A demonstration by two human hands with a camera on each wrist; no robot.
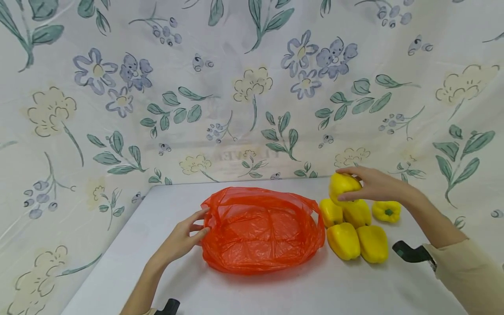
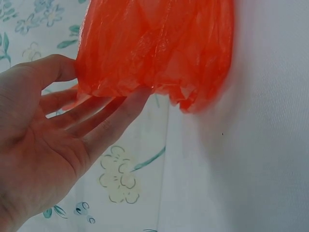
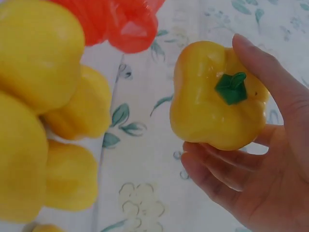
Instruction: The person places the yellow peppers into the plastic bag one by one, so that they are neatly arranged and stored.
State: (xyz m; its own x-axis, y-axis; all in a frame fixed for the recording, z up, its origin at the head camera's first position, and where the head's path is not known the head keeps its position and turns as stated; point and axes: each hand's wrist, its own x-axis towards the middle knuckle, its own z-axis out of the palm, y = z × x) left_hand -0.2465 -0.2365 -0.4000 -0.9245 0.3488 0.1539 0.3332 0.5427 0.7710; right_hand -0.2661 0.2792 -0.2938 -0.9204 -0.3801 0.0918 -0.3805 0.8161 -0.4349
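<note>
A red plastic bag [image 1: 256, 236] lies with its mouth spread open on the white table. At its left rim, my left hand [image 1: 182, 238] holds the thin plastic between thumb and fingers; in the left wrist view the fingers [image 2: 113, 123] reach behind the bag's edge. My right hand [image 1: 379, 186] grips a yellow bell pepper [image 1: 344, 187] above the others. Its green stem [image 3: 231, 88] faces the right wrist camera. Beneath it on the table sit several more yellow bell peppers [image 1: 374, 244], close to the bag's right side.
One yellow pepper [image 1: 387, 212] sits at the right of the group, its green stem showing. Behind the white table [image 1: 157, 205] hangs a floral cloth [image 1: 220, 118]. A dark device [image 1: 411, 252] is strapped at the right wrist, another [image 1: 169, 307] at the left.
</note>
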